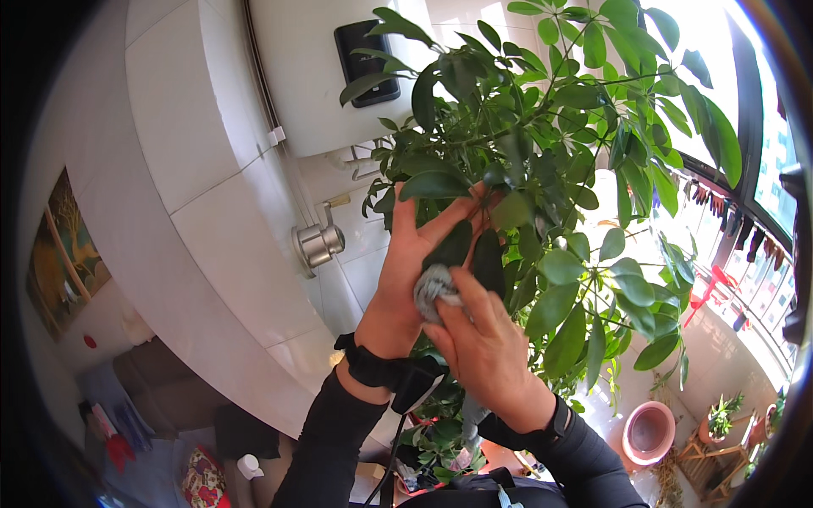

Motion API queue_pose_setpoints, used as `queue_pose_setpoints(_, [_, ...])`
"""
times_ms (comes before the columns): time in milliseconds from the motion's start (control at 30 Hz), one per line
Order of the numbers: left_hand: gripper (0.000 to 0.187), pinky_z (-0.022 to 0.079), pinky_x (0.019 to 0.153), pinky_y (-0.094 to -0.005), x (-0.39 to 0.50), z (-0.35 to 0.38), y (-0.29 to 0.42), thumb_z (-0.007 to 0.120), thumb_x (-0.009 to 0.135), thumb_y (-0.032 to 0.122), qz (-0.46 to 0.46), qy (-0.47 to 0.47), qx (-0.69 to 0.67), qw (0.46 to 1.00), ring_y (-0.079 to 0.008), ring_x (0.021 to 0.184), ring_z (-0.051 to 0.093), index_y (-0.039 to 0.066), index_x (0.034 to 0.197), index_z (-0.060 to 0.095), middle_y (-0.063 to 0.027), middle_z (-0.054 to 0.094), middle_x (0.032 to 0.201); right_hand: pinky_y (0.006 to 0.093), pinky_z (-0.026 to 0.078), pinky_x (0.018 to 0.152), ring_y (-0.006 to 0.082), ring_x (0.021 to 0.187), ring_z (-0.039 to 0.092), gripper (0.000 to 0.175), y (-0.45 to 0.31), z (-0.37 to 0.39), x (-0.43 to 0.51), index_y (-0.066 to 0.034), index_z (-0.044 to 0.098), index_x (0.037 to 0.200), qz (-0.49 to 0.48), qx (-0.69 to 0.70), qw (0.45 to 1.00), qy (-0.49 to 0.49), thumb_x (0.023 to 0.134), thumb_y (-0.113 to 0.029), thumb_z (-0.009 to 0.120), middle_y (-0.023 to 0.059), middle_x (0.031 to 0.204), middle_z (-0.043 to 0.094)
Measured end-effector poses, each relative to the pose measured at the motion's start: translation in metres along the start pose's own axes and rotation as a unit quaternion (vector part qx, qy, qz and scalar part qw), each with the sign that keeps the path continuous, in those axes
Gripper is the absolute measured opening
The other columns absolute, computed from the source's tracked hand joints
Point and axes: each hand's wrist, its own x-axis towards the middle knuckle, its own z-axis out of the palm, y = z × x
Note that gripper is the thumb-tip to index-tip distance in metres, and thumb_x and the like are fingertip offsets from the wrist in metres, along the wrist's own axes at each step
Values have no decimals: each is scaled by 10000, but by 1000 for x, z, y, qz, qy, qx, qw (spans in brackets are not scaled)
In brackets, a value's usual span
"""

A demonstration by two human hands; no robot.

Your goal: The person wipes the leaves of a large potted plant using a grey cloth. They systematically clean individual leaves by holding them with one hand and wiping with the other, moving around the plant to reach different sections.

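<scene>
A tall umbrella plant point(527, 114) with glossy green leaves fills the middle of the head view. My left hand point(400, 273) reaches up into it, fingers spread behind a dark hanging leaf point(452, 244); foliage hides the fingertips, so whether they grip a stem is unclear. Bunched in the fingers of my right hand point(495, 349) is a grey cloth point(435, 292). The cloth is against the lower end of that leaf, in front of my left palm. Another dark leaf point(488, 260) hangs just right of it. Black straps circle both wrists.
A white water heater point(298, 76) with a black panel is mounted behind the plant. A metal fitting point(317, 244) juts from the tiled wall on the left. Lower right are a pink pot point(648, 434) and a wooden plant stand point(714, 460). Laundry point(718, 203) hangs by the window.
</scene>
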Motion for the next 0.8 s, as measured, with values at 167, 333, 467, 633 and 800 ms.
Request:
queue_pose_setpoints(167, [968, 367, 1035, -366, 1, -7, 8, 202, 862, 762, -6, -12, 36, 999, -247, 1245, 422, -27, 1414, 303, -143, 397, 1413, 363, 534, 710, 283, 931, 610, 238, 8, -24, -6, -28, 650, 988, -43, 157, 984, -78, 805, -177, 678, 130, 1185, 552])
queue_pose_setpoints(333, [981, 332, 1077, -395, -1, -13, 5, 224, 855, 765, 5, -46, -51, 998, -268, 1276, 415, -31, 1426, 274, -151, 394, 1421, 379, 499, 721, 311, 862, 611, 217, 23, -63, 21, 10, 651, 985, -29, 134, 985, 106, 791, -83, 673, 154, 1089, 577])
queue_pose_setpoints(467, [962, 339, 1070, -365, -3, -9, -3, 190, 849, 776, 10, 10, 5, 1000, -250, 1258, 443, 27, 1446, 279, -128, 426, 1403, 373, 518, 688, 309, 912, 596, 202, 27, -43, 46, -14, 616, 996, 28, 46, 998, 35, 825, -119, 644, 147, 1174, 528])
queue_pose_setpoints(633, [947, 327, 1078, -363, -7, 0, -8, 153, 855, 769, 26, 11, 25, 999, -253, 1268, 441, 54, 1470, 237, -126, 385, 1445, 386, 544, 632, 284, 877, 614, 195, 16, -5, 30, -74, 596, 970, 11, -66, 998, 20, 809, -163, 660, 107, 1246, 489])
queue_pose_setpoints(800, [887, 340, 1063, -436, -4, -12, 4, 235, 899, 703, 60, -38, 41, 997, -311, 1271, 417, 19, 1463, 226, -178, 364, 1445, 381, 534, 680, 298, 894, 619, 205, 23, -25, -5, -44, 623, 942, -45, 68, 993, -83, 773, -139, 690, 147, 1219, 518])
